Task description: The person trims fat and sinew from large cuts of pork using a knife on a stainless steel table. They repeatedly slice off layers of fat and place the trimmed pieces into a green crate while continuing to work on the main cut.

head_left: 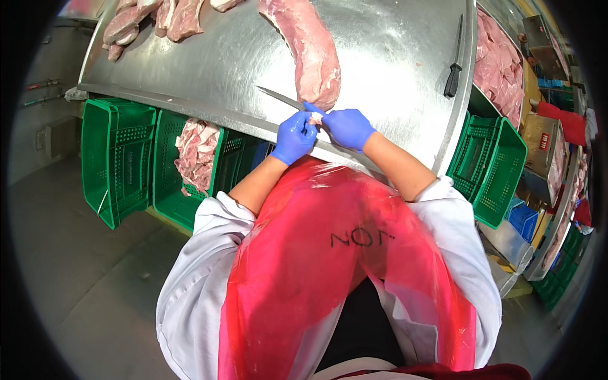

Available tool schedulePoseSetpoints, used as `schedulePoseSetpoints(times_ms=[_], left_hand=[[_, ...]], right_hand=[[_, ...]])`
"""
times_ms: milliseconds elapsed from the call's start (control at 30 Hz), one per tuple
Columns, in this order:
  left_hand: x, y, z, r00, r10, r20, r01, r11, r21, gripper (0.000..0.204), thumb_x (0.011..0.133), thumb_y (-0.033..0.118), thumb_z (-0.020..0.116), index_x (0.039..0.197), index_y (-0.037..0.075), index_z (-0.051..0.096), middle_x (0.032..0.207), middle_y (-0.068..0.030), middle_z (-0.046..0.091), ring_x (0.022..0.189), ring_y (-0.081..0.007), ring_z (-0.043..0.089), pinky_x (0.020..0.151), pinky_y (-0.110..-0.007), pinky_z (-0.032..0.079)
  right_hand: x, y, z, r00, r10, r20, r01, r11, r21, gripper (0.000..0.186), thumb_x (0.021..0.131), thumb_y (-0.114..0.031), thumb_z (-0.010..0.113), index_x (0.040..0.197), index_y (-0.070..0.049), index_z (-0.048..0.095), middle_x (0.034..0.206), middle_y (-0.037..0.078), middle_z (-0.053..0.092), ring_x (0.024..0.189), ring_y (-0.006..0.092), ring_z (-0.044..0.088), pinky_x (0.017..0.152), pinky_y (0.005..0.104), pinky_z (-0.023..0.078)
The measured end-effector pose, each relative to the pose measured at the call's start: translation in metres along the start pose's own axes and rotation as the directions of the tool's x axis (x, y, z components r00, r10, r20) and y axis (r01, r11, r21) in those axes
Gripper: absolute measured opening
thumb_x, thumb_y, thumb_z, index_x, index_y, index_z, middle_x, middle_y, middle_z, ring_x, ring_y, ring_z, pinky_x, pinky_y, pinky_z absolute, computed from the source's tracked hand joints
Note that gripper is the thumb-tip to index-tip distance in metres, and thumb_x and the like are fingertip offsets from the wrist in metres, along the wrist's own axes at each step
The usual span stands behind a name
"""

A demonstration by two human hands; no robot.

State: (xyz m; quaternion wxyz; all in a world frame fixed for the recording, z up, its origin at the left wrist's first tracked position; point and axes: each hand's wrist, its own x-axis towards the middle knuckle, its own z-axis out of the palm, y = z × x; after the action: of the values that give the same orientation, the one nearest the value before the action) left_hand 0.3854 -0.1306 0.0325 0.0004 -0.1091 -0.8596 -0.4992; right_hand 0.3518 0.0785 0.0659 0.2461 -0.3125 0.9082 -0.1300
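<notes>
A long piece of pale pink meat (315, 54) lies on the steel table, its near end just beyond my hands. My right hand (349, 128), in a blue glove, is closed around a knife (279, 96). The blade points left across the tabletop, and the handle is hidden in my fist. Right beside it, my left hand (295, 137), also blue-gloved, pinches a small whitish scrap of meat (315, 118) between its fingers. Both hands are close together at the table's near edge, in front of my red apron.
More meat cuts (183, 19) rest at the table's far left. A second knife (453, 77) with a black handle lies near the right edge. Below the left side stand green crates (118, 158), one holding meat trimmings (197, 155). Another green crate (491, 168) and a meat-filled container (497, 66) are at right.
</notes>
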Motion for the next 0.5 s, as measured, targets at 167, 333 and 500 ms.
schedulePoseSetpoints(times_ms=[167, 333, 500], left_hand=[[0.002, 0.024, -0.069, 0.971, 0.073, -0.226, -0.103, 0.987, -0.124, 0.014, 0.098, 0.003, 0.057, 0.099, -0.001, 0.07, 0.099, -0.0125, 0.077, 0.088, -0.0193, 0.072, 0.078, -0.031, 0.056], [-0.057, -0.031, -0.238, 0.911, -0.311, -0.271, 0.376, 0.897, 0.233, 0.016, 0.101, 0.017, 0.064, 0.096, 0.001, 0.066, 0.091, -0.0128, 0.074, 0.086, -0.0208, 0.072, 0.078, -0.038, 0.056], [-0.046, -0.113, -0.297, 0.932, -0.35, 0.089, 0.146, 0.591, 0.794, 0.049, 0.086, 0.022, 0.072, 0.129, 0.0, 0.059, 0.121, -0.0242, 0.067, 0.116, -0.0409, 0.063, 0.101, -0.047, 0.05]], right_hand=[[-0.055, 0.014, -0.014, 0.985, 0.009, 0.172, -0.012, 1.0, 0.019, 0.072, 0.097, -0.019, 0.049, 0.162, -0.034, 0.024, 0.087, 0.021, 0.071, 0.075, 0.0391, 0.07, 0.069, 0.0498, 0.056], [-0.152, 0.062, 0.008, 0.99, 0.067, -0.128, -0.024, 0.949, 0.314, 0.068, 0.1, -0.02, 0.052, 0.162, -0.03, 0.027, 0.079, 0.022, 0.069, 0.063, 0.0401, 0.066, 0.066, 0.0492, 0.055], [-0.174, 0.056, 0.009, 0.897, 0.433, -0.088, -0.174, 0.529, 0.83, 0.076, 0.096, -0.006, 0.058, 0.163, -0.026, 0.029, 0.067, 0.009, 0.063, 0.054, 0.0165, 0.057, 0.059, 0.0351, 0.052]])
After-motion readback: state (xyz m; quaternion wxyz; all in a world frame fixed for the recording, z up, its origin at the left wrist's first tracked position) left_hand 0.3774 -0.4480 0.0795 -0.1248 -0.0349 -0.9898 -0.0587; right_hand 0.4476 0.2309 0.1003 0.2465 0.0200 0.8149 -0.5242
